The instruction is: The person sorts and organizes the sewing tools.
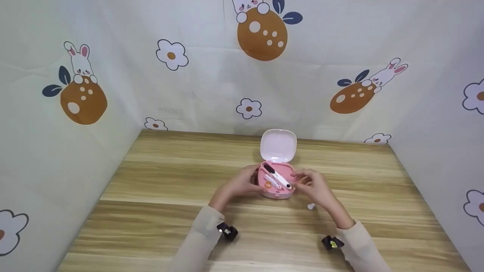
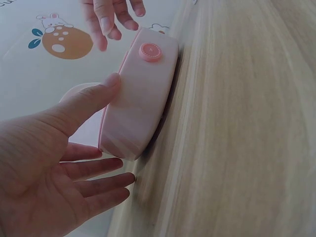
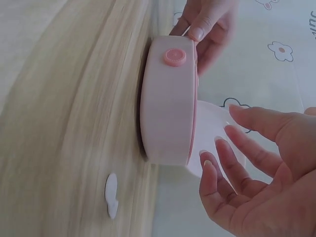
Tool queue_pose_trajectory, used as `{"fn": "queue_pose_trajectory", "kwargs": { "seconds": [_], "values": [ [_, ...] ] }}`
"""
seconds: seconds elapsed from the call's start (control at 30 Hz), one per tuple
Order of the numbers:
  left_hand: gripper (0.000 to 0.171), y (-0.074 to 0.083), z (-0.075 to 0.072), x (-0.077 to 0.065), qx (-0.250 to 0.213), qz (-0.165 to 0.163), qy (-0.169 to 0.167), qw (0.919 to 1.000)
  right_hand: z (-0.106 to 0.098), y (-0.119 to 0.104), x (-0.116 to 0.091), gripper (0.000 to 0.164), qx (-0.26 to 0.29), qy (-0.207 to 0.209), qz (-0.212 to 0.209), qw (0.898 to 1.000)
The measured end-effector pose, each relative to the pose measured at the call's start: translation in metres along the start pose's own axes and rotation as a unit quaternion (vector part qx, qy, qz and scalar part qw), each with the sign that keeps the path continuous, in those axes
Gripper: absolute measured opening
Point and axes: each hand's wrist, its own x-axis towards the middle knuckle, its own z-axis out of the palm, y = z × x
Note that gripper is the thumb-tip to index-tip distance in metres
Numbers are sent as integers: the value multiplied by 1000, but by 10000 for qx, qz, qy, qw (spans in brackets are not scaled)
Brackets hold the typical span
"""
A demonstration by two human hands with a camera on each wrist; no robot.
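A small pink-and-white case point(image 1: 276, 195) stands on the table with its pale lid point(image 1: 279, 145) raised at the back. Inside lie a white tool with a black end point(image 1: 280, 178), a smaller white stick-like item point(image 1: 271, 180) and an orange ring point(image 1: 268, 184). My left hand point(image 1: 243, 182) holds the case's left side, its thumb point(image 2: 111, 81) on the front rim. Beside the right rim hovers my right hand point(image 1: 313, 186), fingers loosely bent. In the right wrist view this hand point(image 3: 266, 173) holds nothing and stands apart from the case point(image 3: 168, 108), whose front bears a round pink button point(image 3: 175, 57).
A small white two-lobed piece point(image 1: 311, 206) lies on the wooden table point(image 1: 159, 226), in front of the case and to its right. Printed cloth walls point(image 1: 204, 83) stand along the table's back and sides. The lid reaches near the back wall.
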Motion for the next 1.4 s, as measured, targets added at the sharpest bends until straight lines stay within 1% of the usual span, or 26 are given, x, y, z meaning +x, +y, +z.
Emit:
{"fn": "queue_pose_trajectory", "kwargs": {
  "seconds": [0.2, 0.33, 0.57, 0.67, 0.83, 0.9, 1.0, 1.13, 1.23, 1.33, 1.4],
  "values": [
    [87, 1, 0, -1, -14, -70, -8, 10000, -9, 4, -8, 23, -149, -70, 106, 9998],
    [86, 3, -1, -1, -46, -92, -38, 9999, -15, 9, -12, 23, -256, -212, 37, 9994],
    [83, 1, 0, 0, -86, 32, -77, 9999, -23, 20, -18, 23, -386, -382, -124, 9984],
    [85, 2, -1, -1, -47, -43, -83, 9999, -27, 23, -20, 21, -418, -442, -184, 9980],
    [86, 4, -1, -1, -73, -159, -75, 9998, -32, 29, -24, 22, -376, -561, -142, 9976],
    [87, 4, -1, -2, -72, -214, -77, 9997, -35, 32, -26, 21, -329, -647, -145, 9973],
    [88, 3, -1, -1, -49, -196, -95, 9998, -38, 38, -28, 21, -288, -777, -139, 9965],
    [86, 1, -1, 0, -58, -43, -77, 9999, -43, 45, -31, 20, -362, -937, -197, 9947],
    [86, 1, 0, -1, -92, 0, -71, 9999, -45, 50, -31, 20, -425, -1070, -248, 9930],
    [86, 1, 0, -1, -81, -3, -77, 9999, -47, 53, -32, 20, -410, -1236, -228, 9912],
    [85, 2, 0, -2, -47, -61, -66, 9999, -47, 56, -32, 21, -336, -1349, -175, 9901]
  ]
}}
